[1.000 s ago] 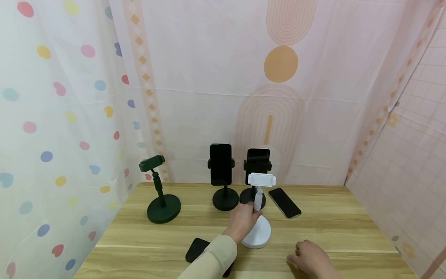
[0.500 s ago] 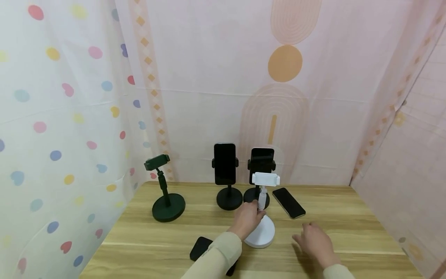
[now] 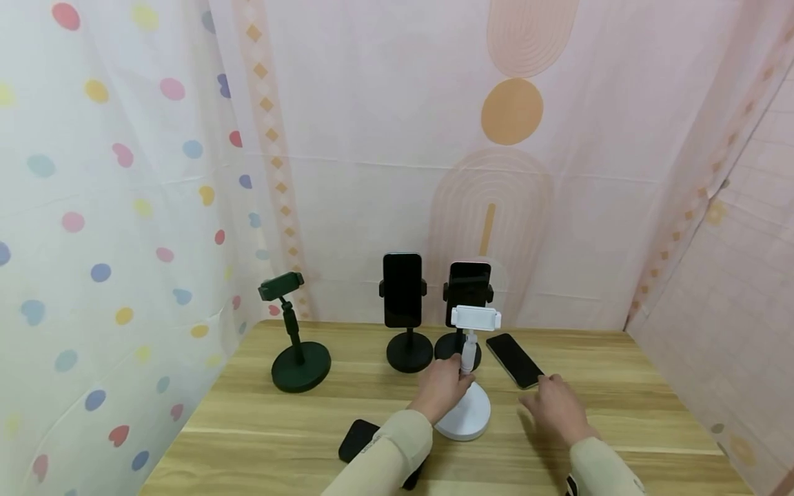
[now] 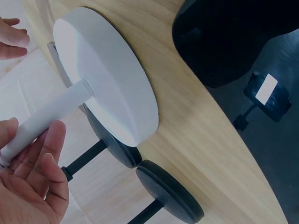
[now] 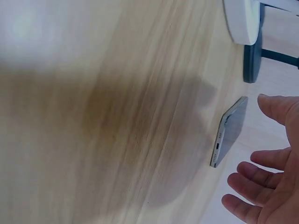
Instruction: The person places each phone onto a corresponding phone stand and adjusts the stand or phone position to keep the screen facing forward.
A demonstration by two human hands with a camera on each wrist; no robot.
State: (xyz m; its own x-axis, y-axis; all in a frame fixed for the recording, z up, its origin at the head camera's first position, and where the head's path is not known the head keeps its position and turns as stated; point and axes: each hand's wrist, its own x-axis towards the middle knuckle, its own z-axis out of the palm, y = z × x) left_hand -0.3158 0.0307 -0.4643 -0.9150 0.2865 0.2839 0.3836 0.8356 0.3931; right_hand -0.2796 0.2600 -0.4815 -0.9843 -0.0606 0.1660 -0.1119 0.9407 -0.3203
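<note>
My left hand grips the post of a white phone stand, just above its round base. In the left wrist view the thumb and fingers wrap the white post, and the base stands on the table. The stand's white clamp at the top holds nothing. My right hand hovers with spread fingers just in front of a black smartphone lying flat. The right wrist view shows that smartphone apart from the thumb and fingertips.
Behind, two black stands hold upright phones. A dark green stand is at the left. Another dark phone lies partly under the left sleeve. Patterned curtains enclose the wooden table.
My right hand has moved forward, toward the lying smartphone, its sleeve coming into view. My left hand keeps its grip on the white stand. The head view has shifted slightly.
</note>
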